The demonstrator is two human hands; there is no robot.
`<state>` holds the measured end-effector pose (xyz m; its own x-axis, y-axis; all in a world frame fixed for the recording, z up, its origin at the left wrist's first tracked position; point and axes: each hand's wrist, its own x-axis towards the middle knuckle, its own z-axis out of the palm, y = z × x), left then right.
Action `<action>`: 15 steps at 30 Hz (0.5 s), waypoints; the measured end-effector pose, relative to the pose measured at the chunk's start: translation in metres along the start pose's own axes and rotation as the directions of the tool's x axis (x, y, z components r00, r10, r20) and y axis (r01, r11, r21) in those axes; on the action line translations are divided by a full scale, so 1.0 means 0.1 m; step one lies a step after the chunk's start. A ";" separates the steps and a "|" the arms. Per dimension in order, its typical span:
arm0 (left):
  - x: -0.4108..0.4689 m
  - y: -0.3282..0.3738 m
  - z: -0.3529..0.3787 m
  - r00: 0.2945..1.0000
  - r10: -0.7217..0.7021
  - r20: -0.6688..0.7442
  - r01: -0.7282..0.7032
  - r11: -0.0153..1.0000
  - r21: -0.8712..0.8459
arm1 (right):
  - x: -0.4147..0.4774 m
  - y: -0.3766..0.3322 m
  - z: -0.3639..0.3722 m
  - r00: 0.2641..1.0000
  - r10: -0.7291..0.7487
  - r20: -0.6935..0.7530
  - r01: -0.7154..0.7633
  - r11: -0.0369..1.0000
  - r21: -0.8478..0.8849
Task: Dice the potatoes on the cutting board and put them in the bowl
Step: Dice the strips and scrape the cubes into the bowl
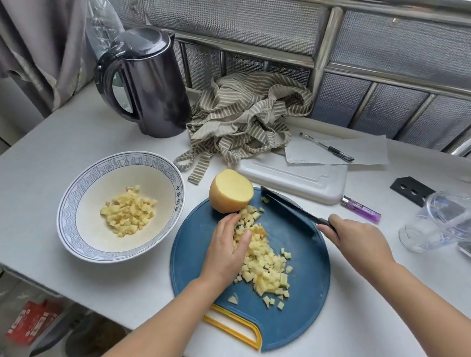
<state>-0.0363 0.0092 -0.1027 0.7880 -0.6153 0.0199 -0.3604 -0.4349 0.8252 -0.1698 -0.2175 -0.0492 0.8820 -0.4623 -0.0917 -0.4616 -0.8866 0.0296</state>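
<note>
On the round blue cutting board (303,284), mid-bench, a heap of diced potato (266,270) runs from the centre toward the near edge. A few loose cubes lie scattered round it, plus one bigger offcut (233,298) near the yellow handle slot (236,326).

L hand (226,249) lies edge-on against the left side of the heap, fingers straight & together, thumb alongside. Its grip isn't closed on anything, just pressing into the cubes. Its fingertips reach almost to the half potato (230,191), which sits at the board's far-left rim w/ the cut face up & tilted toward the camera.

R hand (354,246) has its grip clamped round the handle of a black knife (289,206). The blade stretches left over the far part of the board, tip near the half potato. Can't tell if the edge touches the board.

Bowl (72,203), white w/ a blue patterned rim, stands just left of the board on the bench (24,172). Can't tell if the two touch. Inside is a small pile of potato cubes (129,211).

Further back:
- dark kettle (147,84) w/ a clear plastic bottle (99,12) behind it
- bunched striped cloth (245,114) to the kettle's right
- white tray (294,177) just beyond the board, partly under the cloth & a sheet of paper (352,150), w/ a pen (326,147) on top
- purple lighter (361,209) right of the tray
- black flat piece w/ two holes (411,189)
- clear plastic cup (446,222) w/ a straw at far right
</note>
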 end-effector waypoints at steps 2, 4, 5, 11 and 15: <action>0.02 0.00 0.01 1.000 -0.012 -0.005 0.012 1.000 -0.014 | 0.05 0.08 0.05 0.997 -0.069 -0.035 0.070 0.997 0.013; 0.02 0.02 0.01 1.000 -0.015 -0.017 0.014 0.999 -0.038 | 0.06 0.17 0.11 0.978 -0.171 -0.121 0.176 0.984 0.029; 0.02 0.03 0.01 1.000 -0.015 -0.020 0.014 0.998 -0.056 | 0.06 0.21 0.16 0.947 -0.244 -0.210 0.252 0.968 0.010; 0.02 0.01 0.00 0.998 -0.005 -0.056 -0.002 0.991 -0.134 | 0.13 0.29 0.30 0.832 -0.383 -0.403 0.374 0.922 -0.103; -0.03 -0.01 0.05 0.991 -0.047 -0.128 0.036 0.995 -0.092 | 0.21 0.29 0.30 0.826 -0.377 -0.419 0.378 0.922 -0.083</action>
<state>-0.0406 0.0082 -0.1061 0.8614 -0.5051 0.0527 -0.2846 -0.3942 0.8739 -0.1673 -0.2524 -0.0798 0.9425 -0.0546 0.3298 -0.0839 -0.9936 0.0753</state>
